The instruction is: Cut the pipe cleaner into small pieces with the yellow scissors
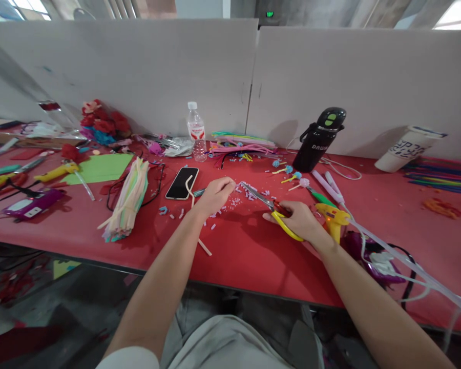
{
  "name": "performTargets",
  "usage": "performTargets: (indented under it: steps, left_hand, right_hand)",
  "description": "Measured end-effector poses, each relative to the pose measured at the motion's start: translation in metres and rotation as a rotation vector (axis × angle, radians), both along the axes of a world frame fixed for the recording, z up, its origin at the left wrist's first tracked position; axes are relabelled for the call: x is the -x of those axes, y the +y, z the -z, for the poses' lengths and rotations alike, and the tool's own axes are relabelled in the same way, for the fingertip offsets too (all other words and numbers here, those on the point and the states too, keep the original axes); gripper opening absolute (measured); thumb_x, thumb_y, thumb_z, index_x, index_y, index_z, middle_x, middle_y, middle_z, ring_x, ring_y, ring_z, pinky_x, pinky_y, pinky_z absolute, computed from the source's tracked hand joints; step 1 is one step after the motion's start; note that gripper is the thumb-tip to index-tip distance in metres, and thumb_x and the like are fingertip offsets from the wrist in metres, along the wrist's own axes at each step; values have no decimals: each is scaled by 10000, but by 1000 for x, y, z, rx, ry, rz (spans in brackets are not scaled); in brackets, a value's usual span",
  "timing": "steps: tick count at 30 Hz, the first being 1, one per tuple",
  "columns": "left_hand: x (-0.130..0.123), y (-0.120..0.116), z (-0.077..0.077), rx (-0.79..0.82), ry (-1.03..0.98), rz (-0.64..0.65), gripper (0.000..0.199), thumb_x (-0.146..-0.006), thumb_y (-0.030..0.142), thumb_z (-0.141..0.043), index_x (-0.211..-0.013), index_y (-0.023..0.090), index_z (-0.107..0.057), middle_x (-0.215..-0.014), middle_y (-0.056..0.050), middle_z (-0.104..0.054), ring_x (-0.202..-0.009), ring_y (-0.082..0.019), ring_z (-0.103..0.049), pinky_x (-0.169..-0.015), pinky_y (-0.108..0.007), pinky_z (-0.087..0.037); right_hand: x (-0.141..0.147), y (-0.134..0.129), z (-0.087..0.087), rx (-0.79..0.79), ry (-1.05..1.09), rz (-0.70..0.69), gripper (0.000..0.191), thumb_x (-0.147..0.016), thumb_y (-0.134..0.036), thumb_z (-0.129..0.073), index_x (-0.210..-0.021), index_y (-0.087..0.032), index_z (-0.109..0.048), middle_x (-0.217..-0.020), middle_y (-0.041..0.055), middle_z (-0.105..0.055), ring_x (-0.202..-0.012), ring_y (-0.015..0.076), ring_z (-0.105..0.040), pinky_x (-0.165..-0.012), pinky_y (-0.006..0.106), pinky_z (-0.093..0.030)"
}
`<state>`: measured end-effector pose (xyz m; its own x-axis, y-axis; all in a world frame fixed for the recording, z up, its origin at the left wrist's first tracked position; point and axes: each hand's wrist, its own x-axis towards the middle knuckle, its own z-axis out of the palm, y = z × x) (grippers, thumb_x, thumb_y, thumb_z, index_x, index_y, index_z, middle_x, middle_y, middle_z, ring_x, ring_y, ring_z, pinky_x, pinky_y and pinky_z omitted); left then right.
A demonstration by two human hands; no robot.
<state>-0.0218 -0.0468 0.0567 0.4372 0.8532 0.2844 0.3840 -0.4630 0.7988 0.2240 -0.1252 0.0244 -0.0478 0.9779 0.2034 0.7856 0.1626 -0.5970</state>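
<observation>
My right hand [295,219] is closed on the handles of scissors [264,199] with yellow and red grips. The blades point up and left, toward the fingertips of my left hand [218,193]. Those fingers are pinched together on a small purple piece [238,185] near the scissor tips. Short purple cut pieces [249,195] are scattered on the red table [238,251] beneath and around the blades. A cream pipe cleaner [190,187] lies partly under my left forearm, beside a black phone [182,183].
At left lie a pipe cleaner bundle [127,202] and green paper [102,168]. A water bottle [196,132] and black flask [318,141] stand behind. At right are a yellow glue gun [332,219], its cords and a tilted white cup [405,148].
</observation>
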Motion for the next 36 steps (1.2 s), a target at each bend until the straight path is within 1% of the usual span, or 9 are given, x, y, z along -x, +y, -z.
performTargets:
  steps: [9, 13, 20, 28, 32, 36]
  left_hand:
    - [0, -1, 0, -41, 35, 31, 299, -898, 363, -359, -684, 162, -417, -635, 24, -391, -612, -101, -369, -590, -251, -271]
    - [-1, -1, 0, -32, 27, 42, 301, -902, 363, -354, -684, 164, -413, -633, 26, -382, -609, -100, -364, -587, -251, -271]
    - [-2, -1, -1, -19, 40, 36, 299, -903, 356, -342, -679, 169, -403, -628, 29, -379, -599, -99, -363, -587, -250, -276]
    - [-2, 0, 1, -24, 50, 23, 303, -902, 362, -335, -672, 171, -389, -619, 27, -374, -586, -99, -353, -572, -250, -271]
    - [-3, 0, 0, -34, 58, 13, 307, -906, 362, -321, -673, 173, -386, -623, 22, -382, -596, -105, -361, -581, -253, -273]
    - [-3, -1, -1, -28, 50, 19, 318, -910, 375, -316, -679, 172, -396, -624, 23, -384, -596, -105, -362, -585, -252, -276]
  right_hand:
    - [1, -1, -2, 40, 13, -6, 566, -650, -650, -629, -565, -181, -325, -567, -45, -276, -541, 76, -254, -443, 204, -197]
    - [0, -1, 0, 62, 13, -8, 558, -646, -645, -637, -569, -180, -339, -569, -45, -281, -548, 79, -261, -445, 199, -208]
    - [-2, 1, 2, 44, -8, -21, 561, -650, -666, -623, -570, -172, -370, -568, -42, -301, -543, 79, -267, -447, 201, -213]
    - [1, 3, 2, 48, -40, 13, 578, -637, -682, -618, -546, -169, -369, -552, -44, -285, -530, 74, -253, -442, 204, -201]
    - [1, 1, 0, 27, -21, 27, 574, -635, -668, -627, -556, -174, -346, -559, -46, -279, -530, 72, -252, -443, 205, -196]
    - [1, -1, 0, 24, -3, 15, 569, -632, -670, -630, -566, -176, -357, -562, -46, -287, -533, 75, -254, -441, 207, -198]
